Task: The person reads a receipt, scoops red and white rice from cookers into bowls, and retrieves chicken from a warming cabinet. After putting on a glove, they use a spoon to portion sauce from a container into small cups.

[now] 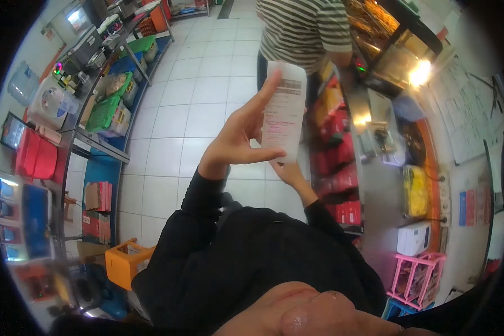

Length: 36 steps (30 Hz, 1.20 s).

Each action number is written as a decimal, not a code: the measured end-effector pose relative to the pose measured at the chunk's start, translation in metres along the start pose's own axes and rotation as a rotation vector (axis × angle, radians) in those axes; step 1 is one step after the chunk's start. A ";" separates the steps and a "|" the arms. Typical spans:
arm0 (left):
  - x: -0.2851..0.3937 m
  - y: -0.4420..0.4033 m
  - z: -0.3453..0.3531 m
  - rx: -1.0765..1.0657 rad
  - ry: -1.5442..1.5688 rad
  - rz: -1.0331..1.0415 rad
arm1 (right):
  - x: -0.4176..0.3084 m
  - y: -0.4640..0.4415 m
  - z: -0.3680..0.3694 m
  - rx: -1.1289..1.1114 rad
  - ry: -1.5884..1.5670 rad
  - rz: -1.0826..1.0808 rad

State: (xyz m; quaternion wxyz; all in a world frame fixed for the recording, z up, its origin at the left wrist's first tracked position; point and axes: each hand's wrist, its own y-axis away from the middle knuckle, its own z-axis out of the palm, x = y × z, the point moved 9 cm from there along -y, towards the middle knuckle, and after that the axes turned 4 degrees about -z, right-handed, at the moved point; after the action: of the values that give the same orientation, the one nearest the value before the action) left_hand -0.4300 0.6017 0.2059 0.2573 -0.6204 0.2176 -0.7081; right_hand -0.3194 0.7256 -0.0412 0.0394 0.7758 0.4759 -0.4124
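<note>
My left hand [235,137] is closed on a long white paper receipt [284,120], held upright in front of my chest. Its thumb lies along the lower edge, and a finger reaches over the top. Dark bars, small print and some pinkish lines show on the paper. Just beneath the receipt's lower end is my right hand [289,172]; the paper covers most of its fingers. Whether this hand grips the paper, I cannot tell.
A person in a striped shirt [302,28] stands ahead by a lit glass food display [400,61]. A steel counter [375,207] runs along my right, with red boxes [339,162] below. Shelving with green-lidded bins [107,115] lines the left. An orange stool [126,263] stands lower left.
</note>
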 end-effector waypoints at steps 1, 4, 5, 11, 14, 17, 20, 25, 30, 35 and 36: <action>-0.001 -0.007 -0.023 -0.005 0.001 0.006 | 0.012 -0.014 0.026 -0.046 0.006 0.062; -0.002 -0.028 -0.093 -0.017 -0.045 0.010 | 0.008 -0.057 0.077 -0.135 -0.087 0.124; -0.001 -0.031 -0.110 -0.019 -0.066 0.003 | -0.002 -0.064 0.089 -0.161 -0.140 0.130; 0.004 -0.060 -0.212 -0.051 -0.056 0.039 | 0.009 -0.114 0.143 -0.241 -0.089 0.228; 0.001 -0.073 -0.246 -0.067 -0.005 0.063 | 0.020 -0.133 0.153 -0.253 -0.067 0.246; -0.004 -0.083 -0.276 -0.078 0.002 0.067 | 0.033 -0.151 0.156 -0.267 -0.057 0.296; -0.013 -0.093 -0.297 -0.056 0.019 0.025 | 0.044 -0.172 0.149 -0.228 -0.040 0.309; -0.046 -0.131 -0.326 -0.059 0.044 0.020 | 0.069 -0.221 0.123 -0.072 -0.035 0.293; -0.080 -0.191 -0.348 -0.112 0.072 0.038 | 0.103 -0.270 0.109 0.019 -0.042 0.308; -0.110 -0.260 -0.382 -0.127 0.029 0.035 | 0.147 -0.330 0.109 0.015 -0.062 0.331; -0.113 -0.275 -0.390 -0.135 0.038 0.049 | 0.150 -0.347 0.110 0.011 -0.075 0.333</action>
State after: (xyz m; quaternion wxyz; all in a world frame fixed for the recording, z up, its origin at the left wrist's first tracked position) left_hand -0.8312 0.8820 0.2391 0.2276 -0.6174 0.2849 -0.6970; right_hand -0.6218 0.9704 -0.1000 0.1206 0.8282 0.3367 -0.4314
